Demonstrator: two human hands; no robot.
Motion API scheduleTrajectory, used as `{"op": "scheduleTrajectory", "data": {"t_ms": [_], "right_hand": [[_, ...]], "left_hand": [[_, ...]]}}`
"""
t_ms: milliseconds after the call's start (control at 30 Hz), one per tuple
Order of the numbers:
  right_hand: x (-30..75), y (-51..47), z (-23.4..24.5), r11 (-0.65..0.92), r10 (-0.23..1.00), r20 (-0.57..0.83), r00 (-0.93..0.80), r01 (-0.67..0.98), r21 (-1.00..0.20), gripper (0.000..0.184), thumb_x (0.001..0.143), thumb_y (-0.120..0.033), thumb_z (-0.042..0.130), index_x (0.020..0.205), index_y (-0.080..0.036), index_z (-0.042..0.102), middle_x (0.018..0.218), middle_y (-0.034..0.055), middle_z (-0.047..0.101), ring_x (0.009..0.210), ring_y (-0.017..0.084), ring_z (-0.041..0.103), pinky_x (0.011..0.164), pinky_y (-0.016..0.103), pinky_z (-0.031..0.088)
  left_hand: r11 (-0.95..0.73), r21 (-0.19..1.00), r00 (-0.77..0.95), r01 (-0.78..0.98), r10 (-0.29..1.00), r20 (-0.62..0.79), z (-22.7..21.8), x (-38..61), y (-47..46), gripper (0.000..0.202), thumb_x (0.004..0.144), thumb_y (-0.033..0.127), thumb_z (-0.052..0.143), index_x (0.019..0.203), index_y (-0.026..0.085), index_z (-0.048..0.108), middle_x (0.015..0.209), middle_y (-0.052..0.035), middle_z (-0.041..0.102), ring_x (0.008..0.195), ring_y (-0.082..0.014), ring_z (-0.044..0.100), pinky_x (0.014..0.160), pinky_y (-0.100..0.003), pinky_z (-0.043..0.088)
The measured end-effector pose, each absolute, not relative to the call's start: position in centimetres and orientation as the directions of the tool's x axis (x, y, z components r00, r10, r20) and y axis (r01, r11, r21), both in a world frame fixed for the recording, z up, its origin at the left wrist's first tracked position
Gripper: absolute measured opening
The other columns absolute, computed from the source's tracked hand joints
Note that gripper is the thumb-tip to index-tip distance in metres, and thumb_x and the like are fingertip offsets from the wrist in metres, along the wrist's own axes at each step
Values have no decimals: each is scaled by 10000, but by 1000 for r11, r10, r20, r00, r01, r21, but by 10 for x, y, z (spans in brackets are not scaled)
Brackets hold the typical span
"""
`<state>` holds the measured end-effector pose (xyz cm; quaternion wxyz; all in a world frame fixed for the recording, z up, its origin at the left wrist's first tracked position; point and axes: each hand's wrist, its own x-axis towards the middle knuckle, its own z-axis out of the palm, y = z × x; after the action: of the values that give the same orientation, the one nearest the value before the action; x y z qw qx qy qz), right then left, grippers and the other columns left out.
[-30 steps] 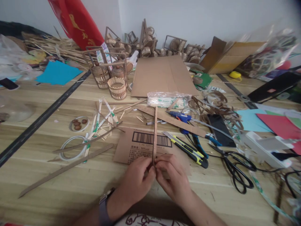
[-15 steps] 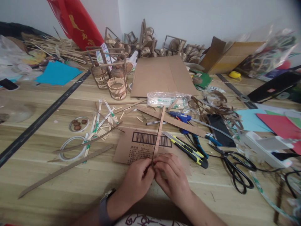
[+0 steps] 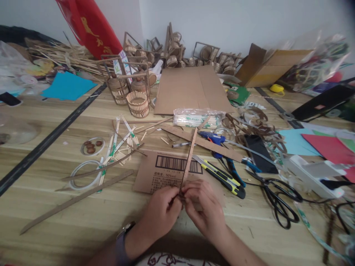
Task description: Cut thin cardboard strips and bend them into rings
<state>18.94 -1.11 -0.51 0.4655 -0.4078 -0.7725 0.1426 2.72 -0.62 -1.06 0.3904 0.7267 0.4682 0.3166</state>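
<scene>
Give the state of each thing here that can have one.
Brown strip: held, slanting
Left hand: pinching strip's near end
Right hand: pinching there too
Utility knife: blade out
Scissors: lying down, opening unclear
Phone: screen dark
Glue gun: lying down
Cardboard box: open
Front basket: upright, uncovered

The left hand has a watch on its wrist, low and left of the middle, with a wide grey-purple band. The right hand and arm are bare. White clothes with dark squiggly lines show at the bottom middle.
</scene>
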Motion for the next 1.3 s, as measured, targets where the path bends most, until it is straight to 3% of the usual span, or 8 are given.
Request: {"op": "scheduleTrajectory", "data": {"t_ms": [300,467,667,867,1300], "right_hand": [[188,-12,-5,639,749,616,-243,510,-576,211,864,-43,533,931,-243,540,878,27,685,842,187,656,744,347,534],[188,-13,-7,651,739,623,-255,506,-566,216,850,-33,544,942,-229,549,887,38,682,862,184,648,753,338,543],[188,-16,-8,637,750,599,-282,551,-538,250,872,-70,598,1078,-211,605,995,68,701,965,209,649,834,375,550],[190,-14,-10,665,716,639,-281,552,-502,216,882,-53,603,1027,-213,617,985,66,722,966,210,663,863,384,534],[191,-12,-5,599,777,603,-180,506,-621,215,874,-53,548,949,-251,590,854,0,720,871,174,697,820,348,537]], "left_hand": [[-197,901,369,387,928,45,-10,29,-6,204,897,220,407,750,194,547,727,-31,634,690,-177,588,622,-257,406],[-173,906,363,386,931,23,-12,30,-7,255,933,237,381,729,199,528,701,-25,620,667,-173,587,611,-256,403],[-135,924,340,357,941,6,-13,28,-4,257,928,243,369,743,198,543,742,-37,654,723,-183,630,652,-260,423],[-123,920,353,373,936,-18,-13,28,-4,257,926,252,379,725,195,527,717,-32,634,688,-172,599,638,-254,404],[-223,901,378,372,923,72,-9,29,-4,233,894,194,387,673,203,459,682,-19,567,672,-161,533,620,-250,365]]}}
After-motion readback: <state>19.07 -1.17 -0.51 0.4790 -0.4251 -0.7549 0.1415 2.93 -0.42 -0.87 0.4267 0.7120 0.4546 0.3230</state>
